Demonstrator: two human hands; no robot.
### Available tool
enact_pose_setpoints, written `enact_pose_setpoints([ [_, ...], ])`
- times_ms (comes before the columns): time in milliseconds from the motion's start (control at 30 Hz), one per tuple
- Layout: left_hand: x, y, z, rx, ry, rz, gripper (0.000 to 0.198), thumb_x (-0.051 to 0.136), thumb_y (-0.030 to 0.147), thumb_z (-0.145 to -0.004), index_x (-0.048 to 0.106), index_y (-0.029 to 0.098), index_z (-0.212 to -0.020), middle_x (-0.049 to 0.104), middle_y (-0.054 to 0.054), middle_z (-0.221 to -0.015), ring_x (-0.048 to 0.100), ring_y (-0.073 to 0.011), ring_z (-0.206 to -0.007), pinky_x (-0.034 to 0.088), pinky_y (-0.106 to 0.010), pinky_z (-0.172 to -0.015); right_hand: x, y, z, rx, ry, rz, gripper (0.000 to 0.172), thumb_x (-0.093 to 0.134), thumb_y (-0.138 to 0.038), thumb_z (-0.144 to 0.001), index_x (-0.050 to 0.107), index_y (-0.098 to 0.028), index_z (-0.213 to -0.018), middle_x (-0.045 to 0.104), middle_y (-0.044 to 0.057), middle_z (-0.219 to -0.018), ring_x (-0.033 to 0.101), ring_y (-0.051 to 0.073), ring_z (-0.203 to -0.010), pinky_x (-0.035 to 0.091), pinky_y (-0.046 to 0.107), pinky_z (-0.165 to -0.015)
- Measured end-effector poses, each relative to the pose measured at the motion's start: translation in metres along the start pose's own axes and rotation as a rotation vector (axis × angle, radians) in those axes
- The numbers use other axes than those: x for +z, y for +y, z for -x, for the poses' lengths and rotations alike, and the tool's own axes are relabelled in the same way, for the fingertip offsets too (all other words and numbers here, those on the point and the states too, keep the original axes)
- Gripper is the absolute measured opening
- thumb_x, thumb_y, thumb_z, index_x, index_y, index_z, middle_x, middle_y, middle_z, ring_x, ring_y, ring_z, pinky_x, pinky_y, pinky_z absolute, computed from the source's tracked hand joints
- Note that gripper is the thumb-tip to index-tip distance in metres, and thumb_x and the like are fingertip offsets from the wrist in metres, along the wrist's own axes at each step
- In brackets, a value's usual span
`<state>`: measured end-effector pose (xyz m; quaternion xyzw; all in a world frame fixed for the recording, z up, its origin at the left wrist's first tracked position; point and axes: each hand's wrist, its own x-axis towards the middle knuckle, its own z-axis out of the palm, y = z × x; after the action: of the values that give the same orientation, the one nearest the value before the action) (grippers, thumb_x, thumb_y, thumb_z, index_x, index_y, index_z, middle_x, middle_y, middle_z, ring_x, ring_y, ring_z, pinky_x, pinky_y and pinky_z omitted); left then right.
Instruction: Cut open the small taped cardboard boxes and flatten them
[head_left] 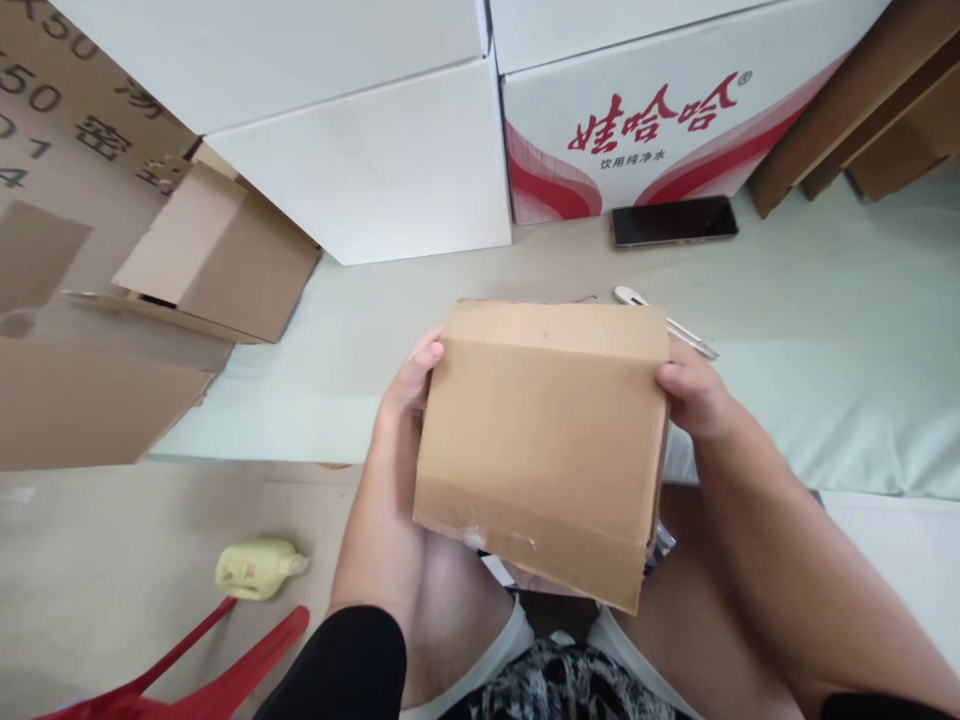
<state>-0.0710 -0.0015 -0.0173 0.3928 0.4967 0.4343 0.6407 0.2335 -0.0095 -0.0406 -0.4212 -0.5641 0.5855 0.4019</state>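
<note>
In the head view, my left hand (414, 378) and right hand (701, 392) hold a brown box (540, 430) in their grip, by its sides; it is above the lap (459, 605); a phone (675, 220) lies on the green surface (832, 400).

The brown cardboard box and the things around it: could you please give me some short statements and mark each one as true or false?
1. The left hand and the right hand both hold the brown cardboard box. True.
2. The black rectangular phone lies on top of the box. False: it lies on the pale green covered surface, by the white carton with red print.
3. The slim white cutter-like tool is partly hidden behind the box. True.
4. The pale yellow plastic bottle is in the left hand. False: it is on the floor.
</note>
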Motion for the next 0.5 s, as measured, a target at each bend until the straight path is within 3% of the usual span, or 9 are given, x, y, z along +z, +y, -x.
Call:
enact_pose_setpoints([
  [233,0.024,0.016,0.032,0.039,0.187,-0.11,0.05,0.068,0.067,-0.08,0.075,0.022,-0.1,0.078,-0.009,-0.086,0.071,-0.0419,-0.112,0.062,-0.049,-0.08,0.005,-0.006,-0.003,-0.091,-0.083,0.084,0.064,0.056,-0.085,-0.075,0.076,-0.025,-0.088,0.078,0.009,-0.086,0.073,0.037,-0.104,0.059,0.052,-0.092],
  [500,0.052,0.02,0.061,0.025,0.2,-0.135,0.054,0.053,0.069,-0.09,0.075,0.022,-0.108,0.076,-0.008,-0.082,0.072,-0.0385,-0.112,0.062,-0.048,-0.083,0.005,0.0,-0.002,-0.189,-0.044,0.068,0.055,0.055,-0.073,-0.087,0.075,-0.024,-0.105,0.077,0.008,-0.109,0.068,0.035,-0.117,0.053,0.049,-0.105],
])
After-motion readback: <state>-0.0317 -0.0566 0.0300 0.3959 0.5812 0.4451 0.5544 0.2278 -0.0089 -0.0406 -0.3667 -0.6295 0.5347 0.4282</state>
